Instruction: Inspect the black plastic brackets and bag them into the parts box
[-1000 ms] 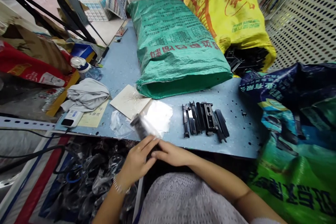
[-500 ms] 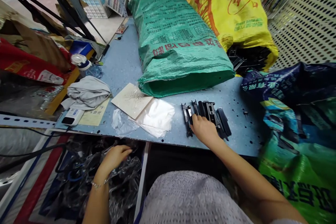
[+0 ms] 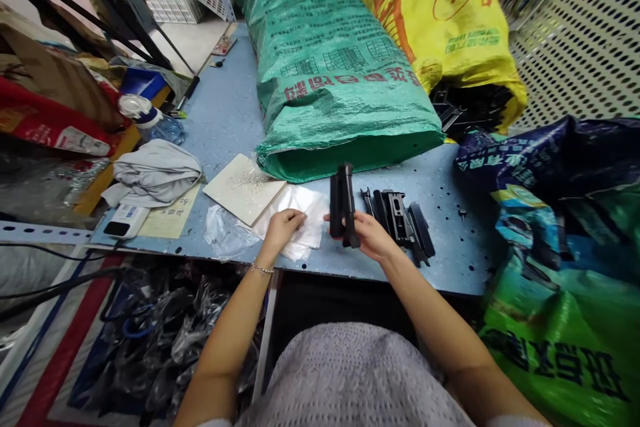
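In the head view my right hand (image 3: pixel 373 235) is closed around a long black plastic part (image 3: pixel 342 207), raised upright above the blue table. My left hand (image 3: pixel 284 230) is over a stack of thin white plastic bags (image 3: pixel 311 203), its fingers drawn together at the tips. Whether a bag is caught between them I cannot tell. Beside the right hand, several more black plastic parts (image 3: pixel 397 217) lie in a row on the table. A square beige board (image 3: pixel 245 188) with tiny bits on it overlaps the bags, and a crumpled clear bag (image 3: pixel 225 233) lies left of them.
A large green woven sack (image 3: pixel 340 93) lies behind, its mouth facing me. A yellow sack (image 3: pixel 450 20) of black parts stands back right, with a green bag (image 3: pixel 560 340) nearer. At left are a grey cloth (image 3: pixel 155 173), a bottle (image 3: pixel 150 120) and, below the edge, bagged items (image 3: pixel 190 327).
My right hand has lifted a black part off the table and moved left with it. My left hand has come up from the bagged items below to the white bags.
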Action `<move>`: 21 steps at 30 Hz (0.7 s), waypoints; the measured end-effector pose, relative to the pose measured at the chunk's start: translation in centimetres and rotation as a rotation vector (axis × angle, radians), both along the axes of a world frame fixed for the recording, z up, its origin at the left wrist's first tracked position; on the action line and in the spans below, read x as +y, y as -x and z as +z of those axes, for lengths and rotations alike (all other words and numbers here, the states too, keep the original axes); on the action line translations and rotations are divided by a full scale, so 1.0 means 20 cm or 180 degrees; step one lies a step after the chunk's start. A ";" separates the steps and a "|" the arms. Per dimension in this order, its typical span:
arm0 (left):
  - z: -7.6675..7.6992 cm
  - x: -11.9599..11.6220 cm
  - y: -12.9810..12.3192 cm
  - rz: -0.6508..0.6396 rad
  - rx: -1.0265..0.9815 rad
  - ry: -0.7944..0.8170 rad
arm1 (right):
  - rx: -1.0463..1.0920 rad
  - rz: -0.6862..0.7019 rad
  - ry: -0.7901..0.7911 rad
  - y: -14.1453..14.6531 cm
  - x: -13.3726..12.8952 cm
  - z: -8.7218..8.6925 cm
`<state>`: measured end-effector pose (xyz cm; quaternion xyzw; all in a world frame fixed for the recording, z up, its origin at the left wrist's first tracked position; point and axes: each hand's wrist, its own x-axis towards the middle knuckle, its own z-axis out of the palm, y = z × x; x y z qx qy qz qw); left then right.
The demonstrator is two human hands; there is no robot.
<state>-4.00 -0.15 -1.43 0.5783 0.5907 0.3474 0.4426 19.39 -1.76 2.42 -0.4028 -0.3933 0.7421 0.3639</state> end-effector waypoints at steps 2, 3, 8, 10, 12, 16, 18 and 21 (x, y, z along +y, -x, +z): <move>0.03 -0.02 0.02 0.0029 -0.0004 -0.0132 | 0.0494 0.0122 0.0338 0.12 0.04 -0.03; 0.04 -0.03 0.02 0.0033 0.0116 -0.0307 | 0.0536 0.0108 0.0447 0.16 0.06 -0.05; 0.06 -0.05 0.05 -0.0330 0.1445 -0.1064 | 0.0163 -0.0287 0.0194 0.14 0.01 -0.07; 0.05 -0.04 0.08 -0.0315 0.1476 -0.1105 | 0.0207 0.0244 0.0297 0.07 -0.05 -0.05; 0.06 -0.05 0.09 -0.0248 0.1315 -0.1140 | 0.0311 0.0879 0.0656 0.02 -0.10 -0.04; 0.12 -0.18 0.04 -0.0583 0.1118 -0.1360 | 0.0678 0.0965 0.1094 0.06 -0.09 -0.09; 0.17 -0.27 0.02 -0.0937 0.1043 -0.1471 | 0.0881 0.0816 0.1044 0.11 -0.07 -0.12; 0.22 -0.37 0.05 -0.1097 0.0919 -0.1354 | 0.1135 0.0952 0.0898 0.17 -0.09 -0.13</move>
